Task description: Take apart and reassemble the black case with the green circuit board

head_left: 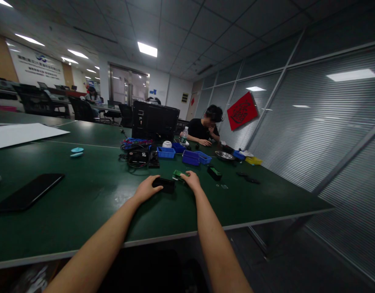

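My left hand is closed around the left end of a black plastic case on the green table. Just right of it, my right hand grips a green circuit board between thumb and fingers. The board sits close beside the case; whether they touch I cannot tell. To the right of that hand lies another black case with green inside. Small clear pieces lie in front of it.
Behind my hands are blue bins, a tangle of cables with a black adapter, a monitor and a bottle. A metal bowl stands farther right. A co-worker sits across the table. A black tablet-like slab lies left.
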Demonstrator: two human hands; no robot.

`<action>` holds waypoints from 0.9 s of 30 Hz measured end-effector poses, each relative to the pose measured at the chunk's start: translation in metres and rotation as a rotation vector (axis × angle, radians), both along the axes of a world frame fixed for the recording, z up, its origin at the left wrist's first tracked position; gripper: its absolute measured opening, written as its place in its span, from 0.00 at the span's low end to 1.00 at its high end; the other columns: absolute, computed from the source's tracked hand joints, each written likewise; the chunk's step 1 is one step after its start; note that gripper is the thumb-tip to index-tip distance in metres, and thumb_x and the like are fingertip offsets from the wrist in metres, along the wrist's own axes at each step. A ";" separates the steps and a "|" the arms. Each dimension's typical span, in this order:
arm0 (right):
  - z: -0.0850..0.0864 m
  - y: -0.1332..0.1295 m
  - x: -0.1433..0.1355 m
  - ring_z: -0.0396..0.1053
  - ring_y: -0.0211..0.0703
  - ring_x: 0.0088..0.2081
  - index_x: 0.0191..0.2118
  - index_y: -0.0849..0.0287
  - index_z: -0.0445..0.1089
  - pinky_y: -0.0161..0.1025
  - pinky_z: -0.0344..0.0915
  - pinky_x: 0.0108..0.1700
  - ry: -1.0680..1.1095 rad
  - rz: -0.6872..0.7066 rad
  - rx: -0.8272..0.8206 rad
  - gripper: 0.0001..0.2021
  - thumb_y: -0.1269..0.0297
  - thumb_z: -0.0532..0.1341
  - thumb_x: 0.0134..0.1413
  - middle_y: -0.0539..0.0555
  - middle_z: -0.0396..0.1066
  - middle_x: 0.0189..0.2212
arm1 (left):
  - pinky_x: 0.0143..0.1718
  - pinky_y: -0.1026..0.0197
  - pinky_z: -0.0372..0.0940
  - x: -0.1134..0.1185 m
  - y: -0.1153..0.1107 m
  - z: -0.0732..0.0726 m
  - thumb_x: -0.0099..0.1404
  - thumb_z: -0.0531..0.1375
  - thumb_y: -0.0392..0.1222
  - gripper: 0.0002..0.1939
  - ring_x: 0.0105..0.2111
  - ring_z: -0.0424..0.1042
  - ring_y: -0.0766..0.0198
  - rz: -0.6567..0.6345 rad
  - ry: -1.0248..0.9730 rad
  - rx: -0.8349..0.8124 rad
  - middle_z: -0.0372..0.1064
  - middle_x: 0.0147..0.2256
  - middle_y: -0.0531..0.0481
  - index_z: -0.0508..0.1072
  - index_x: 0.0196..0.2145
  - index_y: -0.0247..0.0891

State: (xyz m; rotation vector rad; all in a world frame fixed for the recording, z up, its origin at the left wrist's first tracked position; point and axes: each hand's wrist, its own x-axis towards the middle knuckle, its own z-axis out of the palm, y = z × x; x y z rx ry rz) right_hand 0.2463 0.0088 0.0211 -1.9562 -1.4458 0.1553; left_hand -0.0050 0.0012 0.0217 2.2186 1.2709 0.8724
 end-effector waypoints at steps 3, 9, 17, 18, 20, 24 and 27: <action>0.002 -0.003 0.005 0.68 0.45 0.38 0.45 0.62 0.67 0.37 0.61 0.38 0.050 0.036 -0.036 0.27 0.53 0.64 0.37 0.58 0.69 0.39 | 0.49 0.62 0.57 -0.001 0.002 -0.003 0.52 0.58 0.48 0.29 0.47 0.64 0.59 0.004 -0.001 0.012 0.64 0.49 0.47 0.62 0.52 0.40; 0.008 -0.009 0.001 0.68 0.46 0.36 0.41 0.64 0.70 0.37 0.61 0.36 0.059 0.059 -0.062 0.22 0.62 0.66 0.35 0.58 0.71 0.36 | 0.49 0.61 0.56 -0.001 0.008 -0.009 0.53 0.58 0.50 0.29 0.48 0.63 0.58 0.022 0.005 0.049 0.63 0.49 0.46 0.62 0.52 0.38; 0.010 -0.008 -0.001 0.69 0.46 0.35 0.38 0.65 0.71 0.37 0.62 0.36 0.136 -0.021 -0.024 0.20 0.65 0.67 0.32 0.59 0.72 0.32 | 0.48 0.62 0.58 -0.003 0.011 -0.010 0.50 0.60 0.41 0.37 0.49 0.63 0.59 0.031 0.011 -0.037 0.63 0.50 0.44 0.53 0.57 0.38; 0.011 -0.008 -0.002 0.69 0.46 0.35 0.37 0.65 0.72 0.37 0.62 0.36 0.189 -0.021 0.013 0.20 0.64 0.67 0.31 0.58 0.72 0.32 | 0.47 0.62 0.58 -0.003 0.011 -0.010 0.50 0.60 0.40 0.38 0.48 0.64 0.59 0.026 0.008 -0.044 0.63 0.50 0.44 0.52 0.57 0.38; 0.014 -0.009 -0.007 0.69 0.45 0.34 0.37 0.65 0.71 0.37 0.62 0.35 0.372 0.032 0.107 0.20 0.62 0.66 0.32 0.58 0.72 0.32 | 0.46 0.62 0.59 -0.003 0.012 -0.011 0.50 0.60 0.40 0.39 0.47 0.65 0.59 0.025 0.000 -0.050 0.64 0.49 0.43 0.51 0.58 0.37; 0.022 -0.013 -0.024 0.68 0.43 0.33 0.41 0.65 0.70 0.37 0.62 0.33 0.767 0.307 0.242 0.24 0.58 0.64 0.35 0.57 0.71 0.34 | 0.45 0.62 0.59 -0.002 0.014 -0.013 0.49 0.61 0.41 0.40 0.45 0.67 0.58 0.049 -0.013 -0.055 0.65 0.48 0.42 0.50 0.58 0.36; 0.025 -0.017 -0.036 0.67 0.41 0.33 0.41 0.63 0.70 0.37 0.61 0.35 0.829 0.444 0.268 0.23 0.58 0.65 0.35 0.55 0.71 0.33 | 0.44 0.62 0.60 -0.001 0.014 -0.014 0.49 0.61 0.42 0.41 0.44 0.67 0.58 0.066 -0.020 -0.055 0.66 0.47 0.43 0.49 0.58 0.37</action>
